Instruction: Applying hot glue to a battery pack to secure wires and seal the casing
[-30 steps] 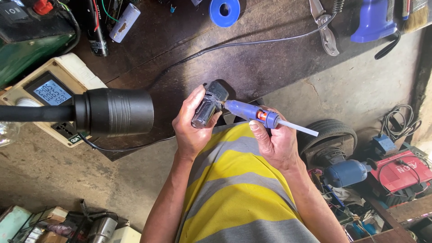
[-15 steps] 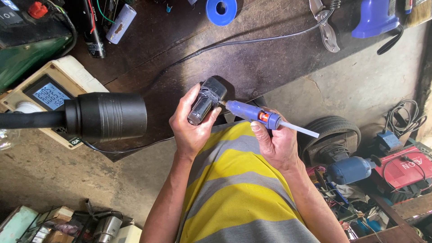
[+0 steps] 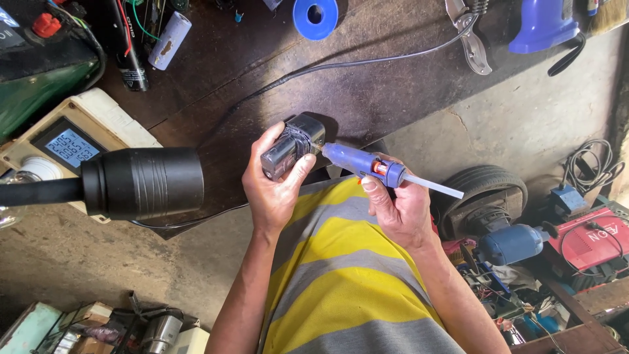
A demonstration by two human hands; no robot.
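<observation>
My left hand [image 3: 274, 190] grips a small dark grey battery pack [image 3: 292, 145] with a clear-wrapped side, held tilted above the edge of the dark workbench [image 3: 367, 98]. My right hand [image 3: 400, 210] holds a blue glue gun [image 3: 363, 162] with an orange trigger and a pale glue stick [image 3: 434, 187] sticking out of its back. The gun's nozzle touches the right end of the battery pack. A black cord [image 3: 341, 64] runs across the bench toward the hands. My yellow and grey striped shirt [image 3: 347, 275] fills the lower middle.
A black lamp head [image 3: 141, 182] on an arm juts in from the left. A cream meter box with a lit screen [image 3: 65, 145] sits behind it. Blue tape roll [image 3: 315, 14], pliers [image 3: 468, 39], blue tool [image 3: 544, 25] lie on the bench. Wheel [image 3: 488, 196] and red machine [image 3: 586, 239] stand at right.
The battery pack is turned slightly in my left hand, and the glue gun's nozzle now meets its end. The view has shifted a little.
</observation>
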